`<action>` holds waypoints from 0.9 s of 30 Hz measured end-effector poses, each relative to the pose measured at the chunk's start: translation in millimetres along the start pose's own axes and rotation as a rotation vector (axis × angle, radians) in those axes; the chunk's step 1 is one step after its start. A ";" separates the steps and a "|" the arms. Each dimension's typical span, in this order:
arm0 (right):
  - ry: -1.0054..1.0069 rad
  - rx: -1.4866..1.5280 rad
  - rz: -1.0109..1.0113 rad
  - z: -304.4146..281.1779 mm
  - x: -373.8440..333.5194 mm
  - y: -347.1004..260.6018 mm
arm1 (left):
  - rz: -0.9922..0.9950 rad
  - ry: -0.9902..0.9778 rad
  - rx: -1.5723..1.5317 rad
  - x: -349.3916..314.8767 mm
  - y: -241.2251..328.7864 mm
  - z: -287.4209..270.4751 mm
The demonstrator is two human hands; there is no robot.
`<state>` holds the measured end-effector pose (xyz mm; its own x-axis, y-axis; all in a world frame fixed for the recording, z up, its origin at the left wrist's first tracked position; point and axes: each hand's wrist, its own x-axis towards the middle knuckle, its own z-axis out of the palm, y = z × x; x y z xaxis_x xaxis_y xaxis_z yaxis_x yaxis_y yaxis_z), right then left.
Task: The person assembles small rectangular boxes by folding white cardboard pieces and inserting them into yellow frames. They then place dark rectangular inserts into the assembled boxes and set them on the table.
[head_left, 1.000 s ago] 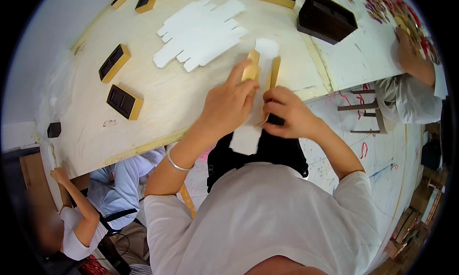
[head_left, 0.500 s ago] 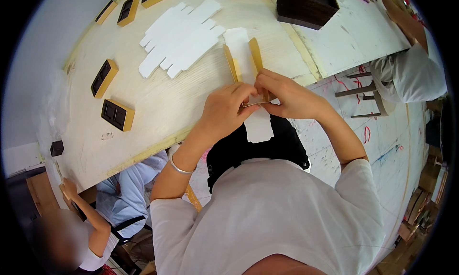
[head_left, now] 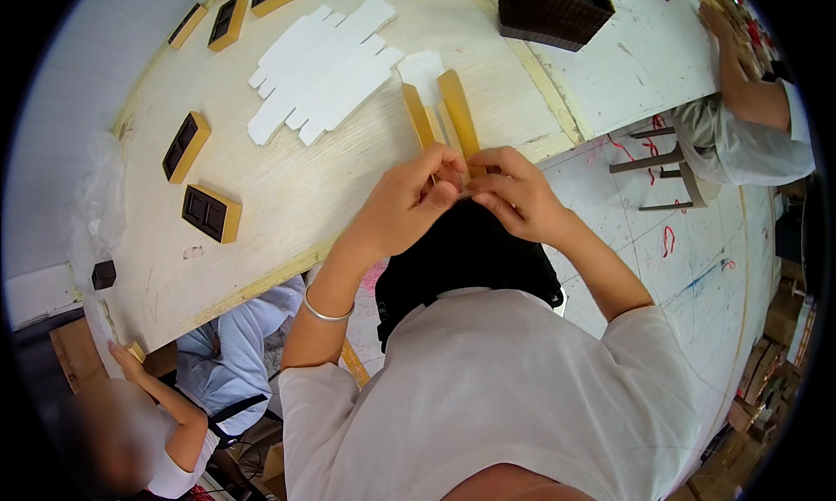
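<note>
A partly folded cardboard box (head_left: 461, 111), gold outside and white inside, lies at the table's near edge with its long sides raised. My left hand (head_left: 416, 192) is closed on its near left corner, thumb and fingers pinching. My right hand (head_left: 515, 192) grips the near right corner, fingertips bent over the short end. The far white flap (head_left: 421, 70) rests flat on the table. Most of the near end is hidden by my fingers. Left of the box lies a stack of flat white box blanks (head_left: 322, 70) with notched edges.
Several gold boxes with dark divided trays stand about, one of them a gold box (head_left: 209, 212) at the left. A stack of dark brown trays (head_left: 555, 12) is at the back. Co-workers sit at lower left and right, near a stool (head_left: 666, 166).
The near white flap that hung toward my lap has been folded up and in. My hands have shifted with it, and the gold sides now lean outward more visibly.
</note>
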<state>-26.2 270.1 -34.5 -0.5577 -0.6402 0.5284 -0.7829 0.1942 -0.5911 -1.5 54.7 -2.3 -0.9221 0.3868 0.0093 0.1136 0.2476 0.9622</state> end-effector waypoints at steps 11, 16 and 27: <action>0.106 -0.146 0.097 22.3 3.9 -16.2 | 0.262 0.502 0.262 -6.6 -21.5 28.7; -0.004 -0.534 0.023 13.6 8.4 -22.8 | 0.437 0.483 0.612 -17.6 -32.4 40.9; -0.186 -0.415 -0.016 -39.7 46.8 0.2 | 0.160 -0.063 0.692 8.5 -25.3 -20.8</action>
<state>-63.4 269.7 14.4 -0.5155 -0.7605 0.3948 -0.8563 0.4408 -0.2691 -20.0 33.3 -20.9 -0.8536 0.5112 0.1005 0.4741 0.6821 0.5568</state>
